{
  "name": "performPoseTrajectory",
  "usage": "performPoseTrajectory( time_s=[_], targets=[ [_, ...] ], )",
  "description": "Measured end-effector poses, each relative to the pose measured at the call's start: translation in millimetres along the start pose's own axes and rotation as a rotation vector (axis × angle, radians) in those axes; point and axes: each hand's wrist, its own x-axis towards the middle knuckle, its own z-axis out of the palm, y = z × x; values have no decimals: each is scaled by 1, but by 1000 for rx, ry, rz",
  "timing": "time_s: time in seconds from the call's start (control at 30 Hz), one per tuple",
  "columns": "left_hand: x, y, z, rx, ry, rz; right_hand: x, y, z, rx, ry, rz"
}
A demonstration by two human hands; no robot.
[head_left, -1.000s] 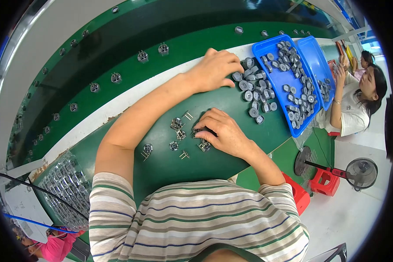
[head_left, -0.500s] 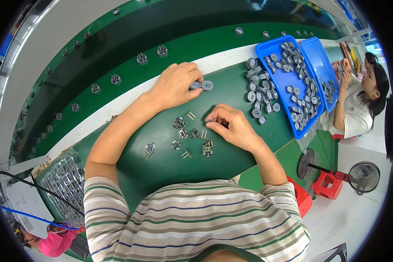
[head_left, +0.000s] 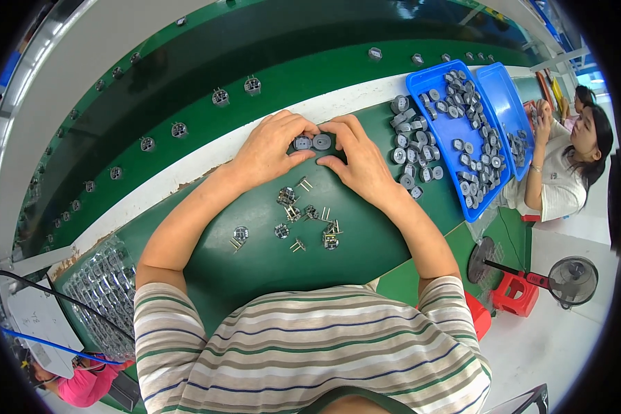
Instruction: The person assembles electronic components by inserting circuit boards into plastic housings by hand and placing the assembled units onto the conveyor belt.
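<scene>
Two small grey round plastic housings [head_left: 321,142] lie side by side on the green table between my hands. My left hand [head_left: 269,148] curls round the left-hand grey housing [head_left: 301,143], with its thumb below and fingers above. Beside the right-hand one, my right hand [head_left: 360,162] has its thumb and index finger apart, curved loosely about it without a visible grip. Nearer me lie several small round circuit boards with metal pins [head_left: 286,196], loosely scattered; another board [head_left: 241,233] sits off to the left.
Several grey housings [head_left: 414,145] are heaped right of my hands, against a blue tray [head_left: 470,215] holding more. A second blue tray [head_left: 493,72] stands beyond. Along the far side, a green conveyor belt [head_left: 283,69] carries spaced boards. Clear plastic trays [head_left: 100,290] lie left; a co-worker [head_left: 562,162] sits right.
My right hand has moved up and left from the near table to the grey housings, and its fingers have spread. My left hand has shifted slightly left, and its fingers have loosened.
</scene>
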Motion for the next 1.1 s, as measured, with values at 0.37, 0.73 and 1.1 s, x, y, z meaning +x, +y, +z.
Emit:
performPoseTrajectory(
  time_s=[0.37,0.73,1.1],
  targets=[
    [-6,-2,5,-227,71,-90,2,2,3,-183,-62,-249],
    [-10,3,13,-62,86,53,10,-7,-11,99,-137,160],
    [-5,5,10,-80,41,10,-5,-7,-7,-45,21,26]
  ],
)
